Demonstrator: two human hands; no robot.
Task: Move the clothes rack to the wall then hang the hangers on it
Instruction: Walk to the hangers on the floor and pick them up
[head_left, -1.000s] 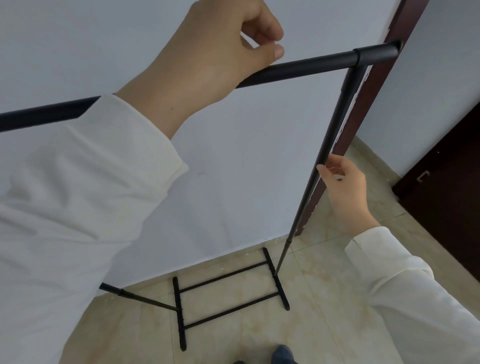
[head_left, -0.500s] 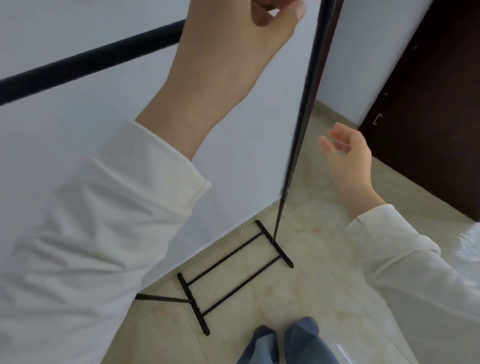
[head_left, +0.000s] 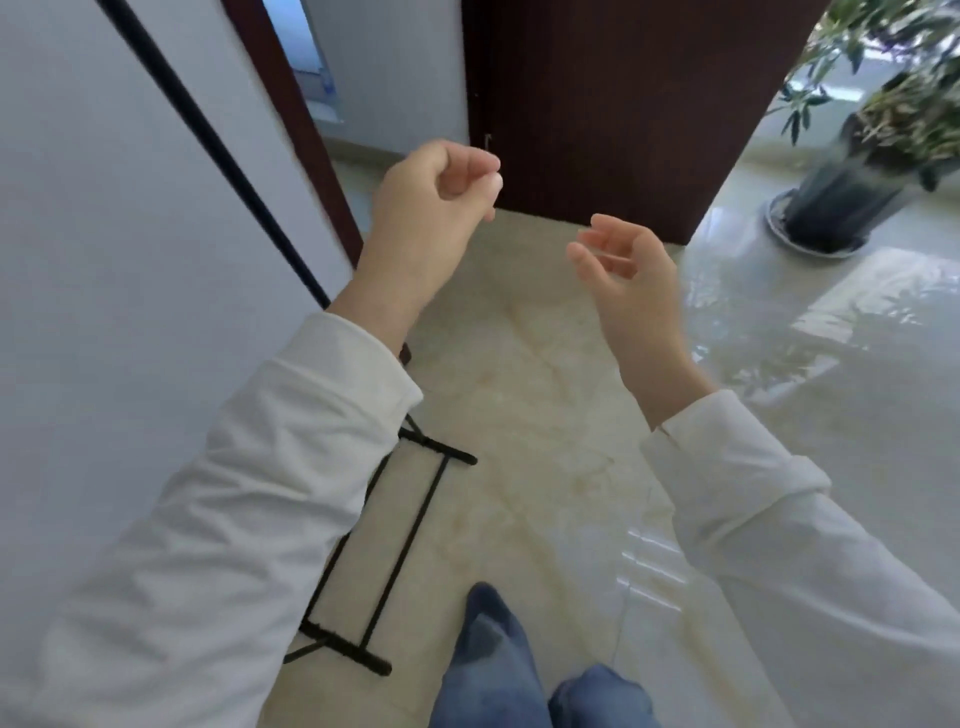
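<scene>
The black clothes rack (head_left: 218, 156) stands against the white wall (head_left: 93, 260) on the left; one upright pole and its base bars (head_left: 405, 540) on the floor show, and the top bar is out of frame. My left hand (head_left: 431, 208) hangs in the air right of the pole, fingers curled shut, holding nothing. My right hand (head_left: 623, 270) floats beside it with fingers apart and empty. Neither hand touches the rack. No hangers are in view.
A dark brown door (head_left: 613, 104) and door frame (head_left: 291, 130) lie ahead. A potted plant (head_left: 852, 171) stands at the upper right on the glossy tiled floor (head_left: 545, 415). My jeans-clad legs (head_left: 498, 665) show at the bottom.
Both hands have let go of the rack: the left left the top bar, the right left the upright. The view has swung right, toward the door and plant.
</scene>
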